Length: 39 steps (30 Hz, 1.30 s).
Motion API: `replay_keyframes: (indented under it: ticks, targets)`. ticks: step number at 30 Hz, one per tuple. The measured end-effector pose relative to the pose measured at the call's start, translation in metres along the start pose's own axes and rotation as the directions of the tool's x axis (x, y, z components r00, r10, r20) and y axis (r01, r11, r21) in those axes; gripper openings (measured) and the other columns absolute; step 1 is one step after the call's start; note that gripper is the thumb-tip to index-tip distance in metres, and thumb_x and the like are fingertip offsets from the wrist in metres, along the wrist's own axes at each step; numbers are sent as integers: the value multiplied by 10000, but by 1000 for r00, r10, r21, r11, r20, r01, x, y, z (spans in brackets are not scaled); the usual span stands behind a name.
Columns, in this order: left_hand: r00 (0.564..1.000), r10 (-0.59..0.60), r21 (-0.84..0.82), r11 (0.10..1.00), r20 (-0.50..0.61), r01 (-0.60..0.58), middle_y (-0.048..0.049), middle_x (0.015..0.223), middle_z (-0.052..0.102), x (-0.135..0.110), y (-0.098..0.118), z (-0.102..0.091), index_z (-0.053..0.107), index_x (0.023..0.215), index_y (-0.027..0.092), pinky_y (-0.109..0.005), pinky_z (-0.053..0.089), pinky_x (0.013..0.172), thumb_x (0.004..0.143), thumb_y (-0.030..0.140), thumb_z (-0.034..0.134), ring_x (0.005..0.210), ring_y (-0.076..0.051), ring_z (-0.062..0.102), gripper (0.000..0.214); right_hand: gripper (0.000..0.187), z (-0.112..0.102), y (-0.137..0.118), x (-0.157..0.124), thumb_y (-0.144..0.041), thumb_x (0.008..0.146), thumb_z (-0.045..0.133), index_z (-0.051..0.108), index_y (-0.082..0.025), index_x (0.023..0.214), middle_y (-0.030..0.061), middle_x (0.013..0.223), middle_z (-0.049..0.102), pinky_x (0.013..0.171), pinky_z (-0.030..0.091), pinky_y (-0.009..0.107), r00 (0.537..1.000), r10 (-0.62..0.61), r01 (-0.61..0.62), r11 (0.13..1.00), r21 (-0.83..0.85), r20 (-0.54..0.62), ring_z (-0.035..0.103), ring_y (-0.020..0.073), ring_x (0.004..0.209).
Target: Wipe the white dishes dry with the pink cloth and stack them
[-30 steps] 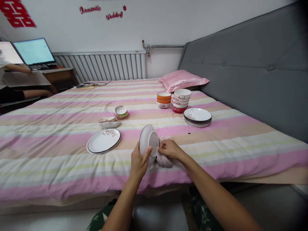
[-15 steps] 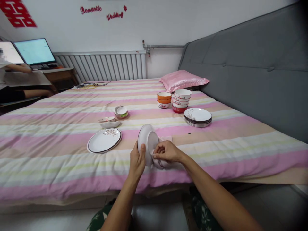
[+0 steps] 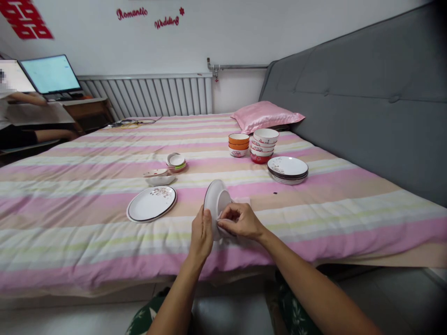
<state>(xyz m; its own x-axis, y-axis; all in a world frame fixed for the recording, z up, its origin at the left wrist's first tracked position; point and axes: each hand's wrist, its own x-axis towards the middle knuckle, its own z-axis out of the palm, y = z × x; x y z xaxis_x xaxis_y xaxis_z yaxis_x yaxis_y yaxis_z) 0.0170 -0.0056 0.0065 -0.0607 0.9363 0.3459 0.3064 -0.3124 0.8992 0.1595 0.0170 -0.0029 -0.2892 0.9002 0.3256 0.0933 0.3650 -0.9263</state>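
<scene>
My left hand (image 3: 202,232) grips a white plate (image 3: 212,204) with a thin dark rim by its near edge. The plate stands tilted on edge above the bed, its underside and raised foot facing right. Against that underside, my right hand (image 3: 242,221) is closed in a pinch on what looks like a pale cloth (image 3: 226,224). Most of the cloth is hidden behind the fingers. To the left lies a pair of oval plates (image 3: 152,204), the top one dark-rimmed with a floral print.
Beyond the oval plates sit small dishes (image 3: 159,179) and a stack of little bowls (image 3: 176,160). At the right are stacked plates (image 3: 288,167), orange bowls (image 3: 239,139) and patterned bowls (image 3: 265,137). A pink pillow (image 3: 267,116) lies behind. Someone sits at the far left.
The plate has turned a little and shifted slightly right with my left hand. My right hand has moved slightly left across its underside.
</scene>
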Motion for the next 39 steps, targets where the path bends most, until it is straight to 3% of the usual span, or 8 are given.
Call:
replay_keyframes:
  ticks: [10, 20, 28, 32, 39]
  targets:
    - [992, 79, 11, 997, 98, -81, -87, 1023, 620, -6, 1, 4, 550, 1098, 152, -281, 426, 785, 916, 388, 291, 912, -185, 569, 395, 192, -2, -8, 11, -318, 652, 702, 574, -175, 654, -7, 612, 597, 502, 399, 223, 981, 6, 41, 972, 232, -195, 508, 94, 521]
    - [978, 141, 116, 980, 154, -160, -78, 905, 598, -11, 5, 7, 555, 1017, 145, -276, 408, 733, 914, 354, 292, 824, -182, 548, 351, 235, -15, -4, 21, -337, 614, 731, 564, -174, 638, -33, 599, 549, 545, 383, 222, 933, 128, 1, 935, 356, -337, 478, 89, 555]
    - [966, 166, 147, 969, 196, -197, -44, 806, 540, -14, 7, 9, 526, 925, 157, -266, 383, 685, 920, 344, 287, 734, -160, 508, 304, 262, -24, 7, 25, -332, 573, 754, 559, -168, 635, -56, 578, 522, 527, 333, 210, 878, 295, -72, 860, 505, -377, 432, 73, 534]
    - [965, 175, 147, 968, 196, -205, -33, 786, 528, -14, 7, 10, 522, 905, 161, -260, 380, 679, 920, 336, 289, 725, -155, 504, 291, 284, -24, 16, 25, -365, 578, 742, 553, -165, 651, -53, 592, 526, 542, 342, 215, 843, 342, -97, 856, 507, -415, 441, 81, 546]
    - [977, 156, 136, 975, 146, -176, -54, 819, 571, -13, 7, 11, 551, 951, 153, -264, 400, 697, 916, 347, 289, 750, -165, 528, 328, 309, -17, 27, 22, -433, 628, 680, 551, -172, 732, -24, 630, 543, 537, 361, 227, 808, 312, -132, 923, 362, -500, 468, 108, 566]
